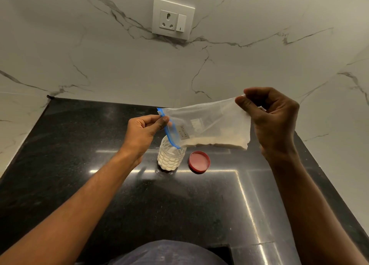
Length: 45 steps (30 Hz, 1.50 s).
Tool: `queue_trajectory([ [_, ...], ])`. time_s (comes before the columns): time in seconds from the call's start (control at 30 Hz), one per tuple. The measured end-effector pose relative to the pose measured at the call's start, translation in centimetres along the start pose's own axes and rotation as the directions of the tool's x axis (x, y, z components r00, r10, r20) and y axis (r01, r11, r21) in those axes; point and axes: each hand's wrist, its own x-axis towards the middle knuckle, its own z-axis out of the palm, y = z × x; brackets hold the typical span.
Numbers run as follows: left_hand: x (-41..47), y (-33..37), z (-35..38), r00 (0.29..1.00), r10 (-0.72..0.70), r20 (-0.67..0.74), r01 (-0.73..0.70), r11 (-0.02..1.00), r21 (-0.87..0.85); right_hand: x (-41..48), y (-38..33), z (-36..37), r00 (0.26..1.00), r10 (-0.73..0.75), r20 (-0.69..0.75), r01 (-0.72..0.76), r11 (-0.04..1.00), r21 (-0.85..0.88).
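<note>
While both hands pinch the zip bag point(207, 123) — left hand point(142, 134) at its blue seal, right hand point(273, 121) at the bottom corner — powder runs into the jar point(170, 157) near the countertop's point(79, 165) back edge.

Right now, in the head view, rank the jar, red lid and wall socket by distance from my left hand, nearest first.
1. jar, just below the left hand, to its right.
2. red lid, right of the jar.
3. wall socket, far behind, high up.

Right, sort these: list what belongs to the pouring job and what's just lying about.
In the job: bag of powder, pinched by left hand and right hand; jar under its mouth; red lid beside the jar.
Just there: wall socket; counter.
</note>
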Motion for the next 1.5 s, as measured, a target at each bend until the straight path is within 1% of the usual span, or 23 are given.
queue_trajectory([
  [0.1,0.0,-0.2,-0.1,1.0,-0.01,-0.011,0.01,1.0,-0.021,0.0,-0.1,0.0,1.0,0.003,0.016,-0.002,1.0,-0.012],
  [0.33,-0.1,-0.1,-0.1,1.0,-0.013,-0.005,0.013,1.0,-0.002,0.1,0.1,-0.1,0.999,0.008,0.032,-0.008,1.0,-0.007],
  [0.43,-0.2,0.1,-0.1,1.0,-0.012,-0.004,0.013,1.0,0.021,-0.1,0.1,-0.2,0.998,0.013,0.055,-0.012,0.999,-0.031],
  [0.53,-0.5,0.4,-0.1,1.0,0.0,-0.022,0.002,0.996,0.094,-0.3,0.3,0.0,0.999,0.026,0.035,-0.027,1.0,0.003],
  [0.63,-0.7,0.7,0.1,0.991,0.082,-0.109,-0.053,0.97,0.238,-1.0,0.8,0.5,0.997,0.03,0.072,-0.027,0.999,-0.042],
  [0.67,-0.7,1.0,0.1,0.987,0.086,-0.133,-0.05,0.967,0.251,-1.3,1.0,0.6,0.997,0.031,0.071,-0.028,0.998,-0.051],
  [0.73,-0.3,1.7,0.2,0.991,0.043,-0.125,-0.009,0.964,0.265,-1.6,1.2,0.7,0.998,0.035,0.06,-0.031,0.998,-0.061],
  [0.77,-0.2,2.1,0.3,0.993,0.048,-0.107,-0.011,0.946,0.323,-1.7,1.3,0.7,0.998,0.033,0.054,-0.03,0.998,-0.062],
  [0.8,-0.2,2.6,0.6,0.993,0.09,-0.08,-0.049,0.909,0.414,-1.7,1.3,0.7,0.998,0.03,0.049,-0.026,0.997,-0.067],
  [0.87,-0.2,4.0,1.7,0.974,0.222,0.044,-0.206,0.791,0.576,-1.7,1.1,0.7,0.999,0.02,0.043,-0.016,0.996,-0.087],
  [0.9,-0.2,4.7,2.4,0.954,0.27,0.129,-0.291,0.735,0.613,-1.6,0.9,0.6,0.999,0.016,0.045,-0.012,0.996,-0.093],
  [0.93,-0.1,5.6,3.2,0.932,0.3,0.203,-0.358,0.69,0.628,-1.5,0.8,0.6,0.999,0.012,0.05,-0.007,0.995,-0.099],
  [1.0,0.4,7.2,4.6,0.901,0.32,0.293,-0.434,0.642,0.632,-1.2,0.5,0.4,0.998,0.009,0.058,-0.003,0.994,-0.108],
  [1.1,1.5,9.3,6.2,0.859,0.249,0.447,-0.5,0.591,0.633,-1.2,0.1,0.3,0.997,0.004,0.08,0.005,0.993,-0.118],
  [1.17,2.0,10.1,7.0,0.816,0.171,0.552,-0.536,0.58,0.613,-1.2,-0.1,0.5,0.996,0.009,0.093,0.002,0.993,-0.114],
  [1.2,2.2,10.3,7.4,0.798,0.152,0.583,-0.549,0.583,0.6,-1.2,-0.1,0.5,0.995,0.011,0.095,0.0,0.994,-0.114],
  [1.27,2.3,10.3,8.1,0.781,0.164,0.602,-0.56,0.61,0.56,-1.1,0.0,0.3,0.996,0.014,0.086,-0.005,0.995,-0.103],
  [1.37,2.1,9.8,8.6,0.777,0.202,0.596,-0.548,0.683,0.483,-1.2,0.9,-0.6,0.995,0.038,0.092,-0.032,0.997,-0.068],
  [1.43,2.1,9.2,8.5,0.783,0.232,0.577,-0.548,0.697,0.463,-1.6,1.9,-1.4,0.976,0.144,0.162,-0.128,0.986,-0.103],
  [1.5,2.1,8.8,8.4,0.792,0.246,0.559,-0.542,0.705,0.457,-2.4,3.0,-1.8,0.903,0.309,0.297,-0.283,0.95,-0.13],
])
